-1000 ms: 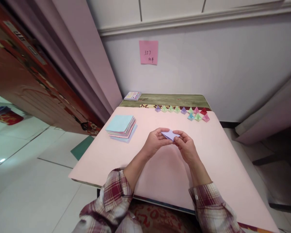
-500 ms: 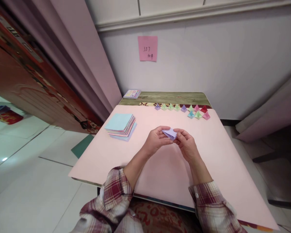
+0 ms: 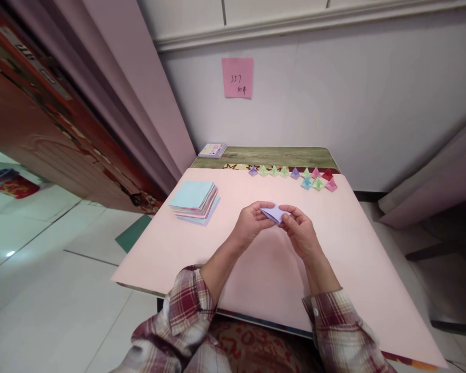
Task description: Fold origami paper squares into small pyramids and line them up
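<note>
Between my two hands is a small piece of folded purple paper (image 3: 274, 213), held just above the pink tabletop. My left hand (image 3: 251, 224) is closed on its left side, with fingers above and below the folded layers. My right hand (image 3: 300, 228) pinches the right side between thumb and fingers, hiding part of that edge. To the left lies a stack of square coloured paper (image 3: 194, 196), light blue on top. Several small folded paper pieces (image 3: 294, 173) in purple, green, pink, red and blue stand in rows along the far right.
Pink sheeting (image 3: 357, 259) covers most of the table. A small packet (image 3: 213, 150) sits at the back left corner, by the wall. A pink note (image 3: 237, 77) is stuck on the wall. A curtain and a red door (image 3: 27, 119) stand at the left.
The folded paper has turned slightly in my fingers, and more of its flat purple face shows on the right. Both hands stay almost in place.
</note>
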Tool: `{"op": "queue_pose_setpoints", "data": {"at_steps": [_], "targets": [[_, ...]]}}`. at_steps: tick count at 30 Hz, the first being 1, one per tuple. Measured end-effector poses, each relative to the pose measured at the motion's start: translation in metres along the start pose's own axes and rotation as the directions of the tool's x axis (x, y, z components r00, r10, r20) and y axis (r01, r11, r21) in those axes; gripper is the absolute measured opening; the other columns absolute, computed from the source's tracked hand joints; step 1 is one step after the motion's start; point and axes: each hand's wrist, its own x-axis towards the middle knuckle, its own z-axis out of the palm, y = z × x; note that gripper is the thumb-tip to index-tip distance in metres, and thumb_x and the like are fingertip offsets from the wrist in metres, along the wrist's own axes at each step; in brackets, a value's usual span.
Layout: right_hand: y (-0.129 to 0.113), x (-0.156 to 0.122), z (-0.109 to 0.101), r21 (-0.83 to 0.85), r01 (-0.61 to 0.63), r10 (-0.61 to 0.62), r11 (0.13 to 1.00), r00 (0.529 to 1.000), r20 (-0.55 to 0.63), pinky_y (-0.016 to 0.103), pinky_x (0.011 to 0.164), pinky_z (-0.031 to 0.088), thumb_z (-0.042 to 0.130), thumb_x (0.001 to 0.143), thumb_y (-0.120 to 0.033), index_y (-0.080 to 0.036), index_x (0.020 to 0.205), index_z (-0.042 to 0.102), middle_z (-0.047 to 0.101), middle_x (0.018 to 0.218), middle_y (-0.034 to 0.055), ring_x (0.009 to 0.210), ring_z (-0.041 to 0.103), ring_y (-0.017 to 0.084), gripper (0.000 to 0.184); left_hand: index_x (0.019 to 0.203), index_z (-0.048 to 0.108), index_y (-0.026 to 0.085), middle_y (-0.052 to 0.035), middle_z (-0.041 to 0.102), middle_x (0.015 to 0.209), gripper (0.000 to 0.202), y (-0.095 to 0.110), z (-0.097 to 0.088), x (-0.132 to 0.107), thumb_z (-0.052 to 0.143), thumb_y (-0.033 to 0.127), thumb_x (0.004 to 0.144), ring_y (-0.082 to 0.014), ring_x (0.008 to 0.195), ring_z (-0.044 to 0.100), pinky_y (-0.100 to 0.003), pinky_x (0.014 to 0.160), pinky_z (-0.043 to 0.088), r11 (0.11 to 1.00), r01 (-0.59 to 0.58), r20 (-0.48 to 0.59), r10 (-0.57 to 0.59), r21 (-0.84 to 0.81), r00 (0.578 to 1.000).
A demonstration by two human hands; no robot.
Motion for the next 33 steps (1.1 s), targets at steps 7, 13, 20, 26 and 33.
{"op": "queue_pose_setpoints", "data": {"at_steps": [7,13,20,26,33], "targets": [[-0.002,-0.003,0.002,0.033,0.0,-0.001,0.999,0.999,0.049,0.027,0.069,0.05,0.075,0.074,-0.042,-0.022,0.097,0.068,0.066,0.085,0.0016,0.072,0.06,0.013,0.032,0.091,0.07,0.012,-0.0056,0.071,0.079,0.029,0.0,-0.001,-0.001,0.078,0.026,0.066,-0.0139,0.069,0.065,-0.029,0.073,0.053,0.995,-0.051,-0.08,0.058,0.086,0.995],[-0.001,-0.003,0.001,0.062,0.024,-0.028,0.998,0.997,0.076,0.028,0.069,0.051,0.08,0.068,-0.037,-0.023,0.096,0.067,0.066,0.078,-0.0004,0.07,0.06,0.014,0.033,0.084,0.072,0.013,-0.0034,0.07,0.071,0.026,0.005,-0.005,-0.002,0.079,0.03,0.065,-0.0128,0.061,0.063,-0.028,0.065,0.054,0.988,-0.054,-0.054,0.062,0.142,0.997],[0.0,-0.003,0.003,-0.11,0.116,-0.125,0.987,0.989,-0.077,0.024,0.057,0.049,0.078,0.07,-0.039,-0.017,0.073,0.066,0.062,0.066,-0.0018,0.058,0.055,0.011,0.025,0.076,0.071,0.01,-0.0029,0.067,0.066,0.028,0.004,0.0,-0.001,0.079,0.035,0.066,-0.0113,0.058,0.06,-0.024,0.06,0.05,0.986,-0.068,-0.096,0.083,0.153,0.992],[-0.005,-0.006,0.014,-0.107,0.183,-0.198,0.977,0.968,-0.154,0.025,0.056,0.049,0.08,0.069,-0.037,-0.02,0.094,0.064,0.065,0.067,-0.0021,0.058,0.058,0.012,0.035,0.106,0.065,0.012,-0.0015,0.068,0.07,0.049,0.004,0.004,-0.002,0.078,0.035,0.066,-0.0117,0.056,0.059,-0.024,0.056,0.05,0.986,-0.128,-0.145,0.142,0.104,0.979],[-0.023,-0.011,0.023,-0.189,0.031,-0.037,0.982,0.999,-0.028,0.027,0.057,0.047,0.076,0.07,-0.046,-0.017,0.088,0.07,0.066,0.071,0.0015,0.061,0.057,0.015,0.035,0.084,0.065,0.012,-0.0023,0.067,0.071,0.033,0.009,0.006,-0.008,0.077,0.037,0.067,-0.0117,0.06,0.058,-0.024,0.059,0.047,0.981,-0.113,-0.115,0.132,0.158,0.985]]}}
